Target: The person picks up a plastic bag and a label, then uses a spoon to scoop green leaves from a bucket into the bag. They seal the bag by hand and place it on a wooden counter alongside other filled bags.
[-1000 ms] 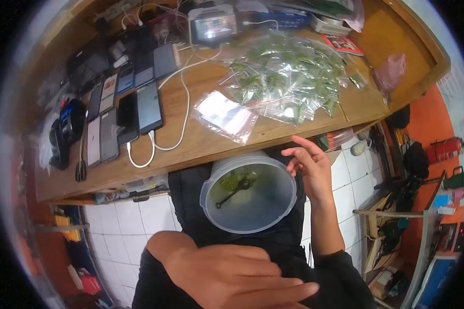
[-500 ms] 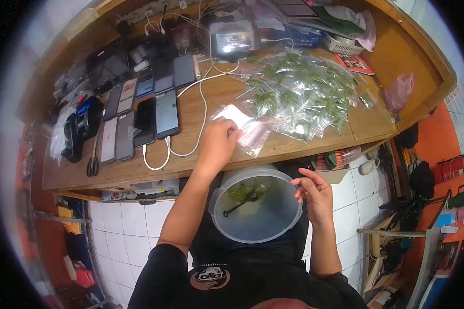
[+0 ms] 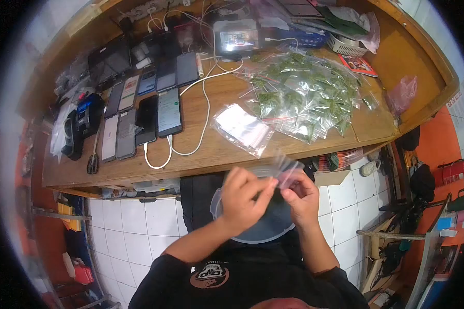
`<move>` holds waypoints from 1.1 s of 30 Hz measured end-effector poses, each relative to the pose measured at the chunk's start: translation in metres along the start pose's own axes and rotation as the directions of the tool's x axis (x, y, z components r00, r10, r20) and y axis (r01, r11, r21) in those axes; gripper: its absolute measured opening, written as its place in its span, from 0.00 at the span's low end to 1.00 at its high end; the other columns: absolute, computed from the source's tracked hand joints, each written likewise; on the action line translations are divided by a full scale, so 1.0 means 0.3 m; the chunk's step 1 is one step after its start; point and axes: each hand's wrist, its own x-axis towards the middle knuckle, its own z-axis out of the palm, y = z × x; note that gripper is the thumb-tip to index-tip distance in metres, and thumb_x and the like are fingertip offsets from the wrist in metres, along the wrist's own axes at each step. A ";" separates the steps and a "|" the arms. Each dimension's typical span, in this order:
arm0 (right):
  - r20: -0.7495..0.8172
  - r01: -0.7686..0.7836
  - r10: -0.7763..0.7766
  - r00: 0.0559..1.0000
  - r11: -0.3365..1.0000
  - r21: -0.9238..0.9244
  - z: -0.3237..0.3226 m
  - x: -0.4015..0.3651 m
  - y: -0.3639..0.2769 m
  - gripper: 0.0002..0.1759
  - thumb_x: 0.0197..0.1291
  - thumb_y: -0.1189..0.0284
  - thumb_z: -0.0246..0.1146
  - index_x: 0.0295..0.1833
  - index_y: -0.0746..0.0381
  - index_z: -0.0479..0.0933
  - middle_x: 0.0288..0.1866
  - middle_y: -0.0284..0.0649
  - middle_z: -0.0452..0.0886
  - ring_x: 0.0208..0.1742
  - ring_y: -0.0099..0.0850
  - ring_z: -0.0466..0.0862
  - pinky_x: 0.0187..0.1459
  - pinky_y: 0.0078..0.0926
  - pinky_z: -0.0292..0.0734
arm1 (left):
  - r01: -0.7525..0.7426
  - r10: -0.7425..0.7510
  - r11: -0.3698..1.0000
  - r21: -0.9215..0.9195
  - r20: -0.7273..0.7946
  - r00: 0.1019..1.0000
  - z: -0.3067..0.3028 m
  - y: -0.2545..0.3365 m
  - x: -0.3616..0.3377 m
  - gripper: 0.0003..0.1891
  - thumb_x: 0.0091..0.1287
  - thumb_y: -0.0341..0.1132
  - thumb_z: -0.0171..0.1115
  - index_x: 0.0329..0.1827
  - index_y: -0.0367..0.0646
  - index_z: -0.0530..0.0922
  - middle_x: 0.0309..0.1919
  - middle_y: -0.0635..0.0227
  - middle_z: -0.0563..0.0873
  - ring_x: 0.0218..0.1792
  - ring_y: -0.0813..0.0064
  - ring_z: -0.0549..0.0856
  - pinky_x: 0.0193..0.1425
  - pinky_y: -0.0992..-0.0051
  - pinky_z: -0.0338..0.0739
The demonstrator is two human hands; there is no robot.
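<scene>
A small clear zip bag (image 3: 287, 167) is pinched between both hands above the tub. My left hand (image 3: 245, 198) grips its left side with closed fingertips, and my right hand (image 3: 301, 194) has its fingers closed on the right side. Below them, a translucent plastic tub (image 3: 263, 233) rests on my lap, its contents mostly hidden behind the hands. Just beyond, at the table's front edge, lies a stack of flat plastic bags (image 3: 244, 129). To its right spreads a large pile of clear bags filled with green leaves (image 3: 304, 95).
Several phones (image 3: 147, 118) lie in rows on the wooden table (image 3: 201, 157), some joined to a white charging cable (image 3: 207, 110). A device with a lit screen (image 3: 236, 40) stands at the back. Scissors (image 3: 93, 162) lie at left, and a white basket (image 3: 347, 46) sits back right.
My left hand has moved from the stack of flat bags down over the tub. Both hands now meet there, holding a small clear bag between them.
</scene>
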 end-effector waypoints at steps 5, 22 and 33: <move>-0.054 -0.140 0.135 0.989 0.986 -0.091 0.012 -0.026 -0.001 0.11 0.57 0.80 0.69 0.46 0.67 0.81 0.38 0.34 0.81 0.39 0.22 0.78 0.44 0.20 0.73 | 0.064 -0.065 0.996 -0.069 -0.022 0.998 0.003 0.000 -0.065 0.11 0.53 0.26 0.75 0.40 0.41 0.86 0.30 0.67 0.80 0.32 0.67 0.79 0.34 0.70 0.71; 0.144 0.206 -0.155 0.977 0.853 -0.479 0.008 -0.122 0.011 0.15 0.47 0.74 0.77 0.41 0.64 0.81 0.41 0.38 0.79 0.40 0.29 0.78 0.43 0.25 0.73 | 0.411 -0.344 0.902 -0.135 0.351 0.871 -0.140 -0.073 -0.176 0.07 0.53 0.25 0.76 0.32 0.38 0.84 0.28 0.66 0.85 0.25 0.78 0.78 0.29 0.78 0.70; 0.134 -0.101 0.218 0.967 0.805 -0.585 0.027 -0.114 -0.024 0.04 0.55 0.79 0.68 0.32 0.69 0.80 0.26 0.36 0.79 0.24 0.22 0.75 0.27 0.22 0.68 | 0.503 -0.340 0.806 -0.311 0.452 0.825 -0.108 -0.064 -0.212 0.06 0.57 0.23 0.73 0.36 0.36 0.86 0.30 0.63 0.86 0.28 0.80 0.81 0.30 0.78 0.72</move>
